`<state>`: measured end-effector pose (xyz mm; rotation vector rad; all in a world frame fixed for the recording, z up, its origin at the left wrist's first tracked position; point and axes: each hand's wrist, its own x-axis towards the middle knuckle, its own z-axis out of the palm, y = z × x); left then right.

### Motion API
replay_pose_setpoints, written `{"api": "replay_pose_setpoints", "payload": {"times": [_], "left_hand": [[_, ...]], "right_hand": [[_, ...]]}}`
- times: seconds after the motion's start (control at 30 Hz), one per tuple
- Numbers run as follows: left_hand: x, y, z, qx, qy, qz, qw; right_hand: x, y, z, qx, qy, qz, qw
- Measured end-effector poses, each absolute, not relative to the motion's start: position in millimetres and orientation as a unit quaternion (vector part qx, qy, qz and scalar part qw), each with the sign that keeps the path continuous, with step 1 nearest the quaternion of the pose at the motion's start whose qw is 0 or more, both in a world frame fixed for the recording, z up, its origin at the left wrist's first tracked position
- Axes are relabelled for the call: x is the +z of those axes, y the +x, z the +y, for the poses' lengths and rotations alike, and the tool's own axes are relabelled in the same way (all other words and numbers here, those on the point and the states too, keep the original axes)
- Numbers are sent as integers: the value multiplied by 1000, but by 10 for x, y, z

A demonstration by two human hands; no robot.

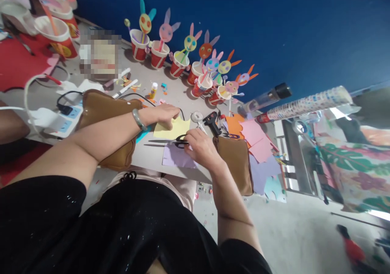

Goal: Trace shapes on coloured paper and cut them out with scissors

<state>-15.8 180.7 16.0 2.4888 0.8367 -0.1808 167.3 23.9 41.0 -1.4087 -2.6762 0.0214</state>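
My left hand (163, 115), with a jade-coloured bangle at the wrist, is at the upper edge of a yellow sheet of paper (160, 132). Its fingers are bent down and closed on the paper; their tips are partly hidden. Fingers of my right hand (199, 144) are wrapped round the black handles of a pair of scissors (181, 141). The blades point left, over the lower edge of the yellow sheet. Beneath the scissors and my right hand lies a purple sheet of paper (173, 156) with a cut edge.
Red-and-white paper cups (179, 65) with rabbit-faced figures line the back. A black glue gun (212, 124), a tape roll (197, 116) and a glue stick (153, 90) lie nearby. Brown cushions (234, 160) flank the work spot. A power strip (68, 117) is left; coloured paper (252, 136) right.
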Motion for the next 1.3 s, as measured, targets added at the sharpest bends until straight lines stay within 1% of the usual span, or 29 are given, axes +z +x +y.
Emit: {"api": "replay_pose_setpoints", "payload": {"times": [0.03,0.13,0.23,0.27,0.33,0.4,0.47,0.53,0.63,0.77,0.87,1.03,1.17,1.3], "left_hand": [[186,-158,1800,-72,907,318,267],[251,-154,1799,-64,875,347,332],[258,-145,1838,-15,830,365,421],[248,-142,1854,8,810,374,452],[218,-132,1872,60,752,396,523],[190,-111,1861,119,659,411,619],[173,-75,1821,189,540,388,723],[169,-27,1769,261,442,345,786],[181,49,1701,326,381,307,809],[182,120,1631,363,344,297,813],[163,139,1593,362,342,291,817],[190,90,1604,307,382,286,823],[245,51,1651,296,400,284,819],[272,63,1670,277,397,328,811]], "right_hand": [[428,1770,283,26,-464,-878,114],[392,2023,419,75,-467,-823,314],[220,2151,533,108,-492,-698,509],[150,2162,562,125,-502,-647,560],[23,2155,609,155,-520,-555,630],[-62,2128,644,173,-538,-480,671],[-99,2099,667,190,-554,-420,693],[-104,2066,676,203,-565,-382,703],[-95,1985,653,234,-574,-369,693],[-92,1826,599,339,-565,-384,646],[-100,1756,586,358,-546,-374,658],[-111,1843,611,322,-540,-351,694],[-89,1975,623,300,-544,-353,700],[-77,2057,611,262,-557,-371,695]]}}
